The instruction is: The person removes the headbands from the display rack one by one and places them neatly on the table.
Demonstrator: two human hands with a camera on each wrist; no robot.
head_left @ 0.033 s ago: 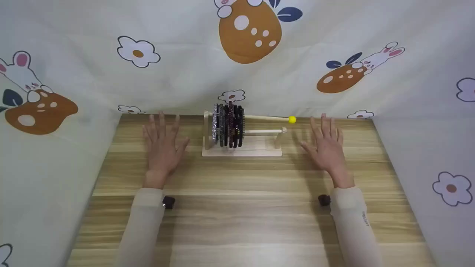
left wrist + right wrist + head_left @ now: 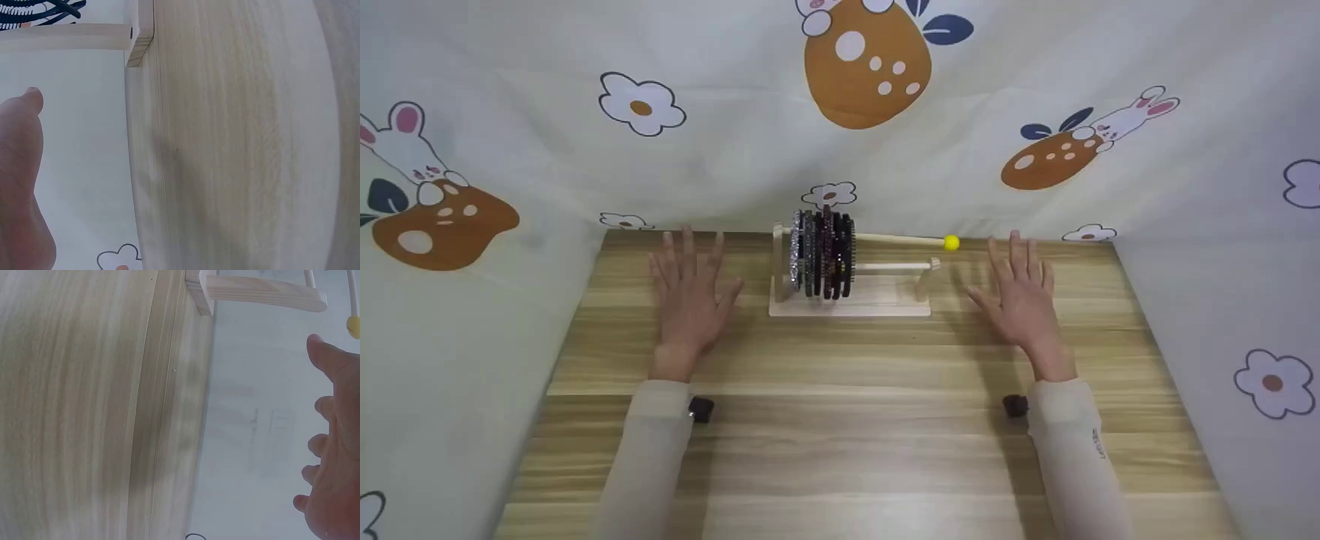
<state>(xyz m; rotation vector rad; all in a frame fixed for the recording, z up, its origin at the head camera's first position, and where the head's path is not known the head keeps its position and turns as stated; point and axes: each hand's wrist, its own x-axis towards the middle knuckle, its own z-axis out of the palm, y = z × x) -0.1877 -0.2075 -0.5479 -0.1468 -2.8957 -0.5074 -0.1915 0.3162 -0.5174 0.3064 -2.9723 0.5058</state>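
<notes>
A pale wooden rack point(image 2: 885, 308) stands at the back of the table, with several dark and glittery headbands point(image 2: 826, 255) gathered at its left end. Its upper rod ends in a yellow ball point(image 2: 952, 242). My left hand point(image 2: 688, 307) is spread, palm down, to the left of the rack, touching nothing that I can make out. To the right of the rack, my right hand point(image 2: 1024, 304) has its fingers spread the same way. The left wrist view shows toothed headbands point(image 2: 56, 8) past the thumb. The right wrist view catches the rack's end post point(image 2: 264, 292) near the thumb.
A wood-grain table point(image 2: 847, 450) spreads beneath both arms. Cloth walls point(image 2: 720, 150) printed with rabbits and flowers close in the back and both sides. A small black device point(image 2: 701, 409) sits at the left wrist, another point(image 2: 1015, 406) at the right.
</notes>
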